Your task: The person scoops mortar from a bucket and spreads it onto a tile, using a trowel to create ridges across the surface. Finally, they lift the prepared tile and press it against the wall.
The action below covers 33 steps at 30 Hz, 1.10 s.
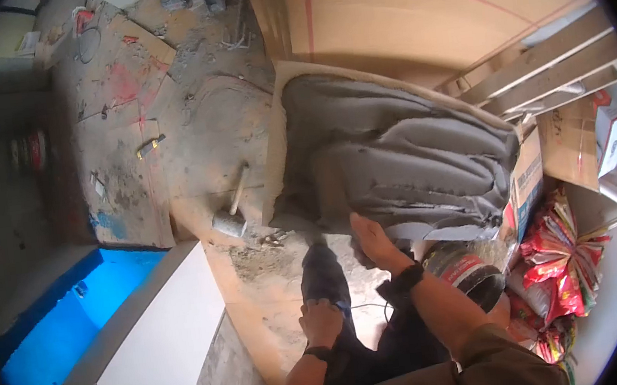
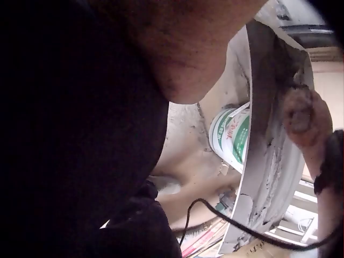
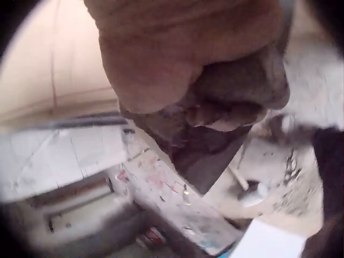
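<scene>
Thick grey mortar (image 1: 395,153) covers a large tan-edged board, spread in ridges and folds. At its near edge, the right hand (image 1: 375,242) curls round what seems to be a tool handle, mostly hidden by the fingers. In the right wrist view the curled right hand (image 3: 215,80) stands over a dark grey flat surface (image 3: 204,166); whether this is a blade or the mortar, I cannot tell. The left hand (image 1: 322,322) rests on the knee, its fingers loosely bent and holding nothing. Part of the left hand (image 2: 188,59) fills the top of the left wrist view.
A hammer (image 1: 232,215) lies left of the board, a yellow knife (image 1: 151,146) farther off. A bucket (image 1: 471,273) and red bags (image 1: 557,264) stand at the right, below wooden slats (image 1: 543,62). At lower left are a white panel (image 1: 163,343) and a blue-lined recess (image 1: 81,314).
</scene>
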### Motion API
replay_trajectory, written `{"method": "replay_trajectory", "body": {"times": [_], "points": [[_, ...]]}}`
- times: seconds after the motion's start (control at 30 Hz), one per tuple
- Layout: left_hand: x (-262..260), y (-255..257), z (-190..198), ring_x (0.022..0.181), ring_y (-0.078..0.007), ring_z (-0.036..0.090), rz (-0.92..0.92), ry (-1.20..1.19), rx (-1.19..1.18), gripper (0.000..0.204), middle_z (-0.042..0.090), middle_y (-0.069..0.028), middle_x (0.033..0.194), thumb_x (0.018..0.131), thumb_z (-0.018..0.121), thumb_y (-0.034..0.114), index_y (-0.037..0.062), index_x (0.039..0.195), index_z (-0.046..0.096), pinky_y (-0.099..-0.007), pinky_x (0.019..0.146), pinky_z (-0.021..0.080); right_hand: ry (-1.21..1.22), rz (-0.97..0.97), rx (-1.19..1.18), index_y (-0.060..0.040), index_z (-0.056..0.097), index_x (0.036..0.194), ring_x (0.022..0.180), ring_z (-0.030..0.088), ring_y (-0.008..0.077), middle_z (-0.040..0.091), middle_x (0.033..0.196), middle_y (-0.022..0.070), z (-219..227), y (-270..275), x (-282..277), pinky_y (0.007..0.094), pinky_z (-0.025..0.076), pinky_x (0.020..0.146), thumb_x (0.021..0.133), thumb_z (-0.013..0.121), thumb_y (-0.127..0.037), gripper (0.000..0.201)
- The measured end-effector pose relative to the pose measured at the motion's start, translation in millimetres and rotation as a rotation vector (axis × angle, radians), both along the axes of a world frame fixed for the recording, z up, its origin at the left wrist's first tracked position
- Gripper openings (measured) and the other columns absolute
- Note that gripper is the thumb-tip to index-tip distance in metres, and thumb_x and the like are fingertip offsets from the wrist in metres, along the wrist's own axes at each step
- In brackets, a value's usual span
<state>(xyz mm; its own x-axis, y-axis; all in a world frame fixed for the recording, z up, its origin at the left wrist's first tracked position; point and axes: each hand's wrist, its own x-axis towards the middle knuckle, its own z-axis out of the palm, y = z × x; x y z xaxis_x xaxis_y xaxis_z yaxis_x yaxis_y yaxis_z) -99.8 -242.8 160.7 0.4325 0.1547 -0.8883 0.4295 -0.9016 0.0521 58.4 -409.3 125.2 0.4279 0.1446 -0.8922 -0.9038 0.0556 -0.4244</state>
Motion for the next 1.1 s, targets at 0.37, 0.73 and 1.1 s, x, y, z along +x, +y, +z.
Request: {"method": "replay_trajectory", "body": {"times": [0.37, 0.73, 1.1], "points": [[-2, 5, 2, 0.119, -0.0334, 0.053, 0.103, -0.009, -0.007, 0.034, 0.059, -0.0144, 0.122, 0.090, 0.050, 0.028, 0.0100, 0.110, 0.069, -0.0498, 0.096, 0.046, -0.644, 1.127, -0.894, -0.0023, 0.056, 0.107, 0.082, 0.065, 0.0449, 0.068, 0.088, 0.0240, 14, -64, 79, 0.0525, 0.051, 0.068, 0.095, 0.056, -0.046, 0.045], [-2, 3, -2, 0.119, -0.0336, 0.052, 0.050, 0.015, 0.004, 0.035, 0.059, -0.0157, 0.120, 0.089, 0.049, 0.029, 0.0093, 0.111, 0.069, -0.0497, 0.095, 0.045, 0.159, -0.565, -0.155, -0.0143, 0.052, 0.103, 0.053, 0.049, 0.0131, 0.049, 0.069, -0.0005, 6, -32, 13, 0.0324, 0.038, 0.043, 0.099, 0.044, -0.060, 0.046], [-1, 9, -3, 0.119, -0.0337, 0.053, 0.065, -0.017, -0.016, 0.035, 0.059, -0.0145, 0.123, 0.090, 0.048, 0.029, 0.0107, 0.111, 0.070, -0.0500, 0.095, 0.046, -0.522, 1.225, -0.722, 0.0003, 0.054, 0.102, 0.084, 0.068, 0.0438, 0.066, 0.084, 0.0264, 25, -29, 50, 0.0523, 0.054, 0.071, 0.098, 0.051, -0.044, 0.045]]}}
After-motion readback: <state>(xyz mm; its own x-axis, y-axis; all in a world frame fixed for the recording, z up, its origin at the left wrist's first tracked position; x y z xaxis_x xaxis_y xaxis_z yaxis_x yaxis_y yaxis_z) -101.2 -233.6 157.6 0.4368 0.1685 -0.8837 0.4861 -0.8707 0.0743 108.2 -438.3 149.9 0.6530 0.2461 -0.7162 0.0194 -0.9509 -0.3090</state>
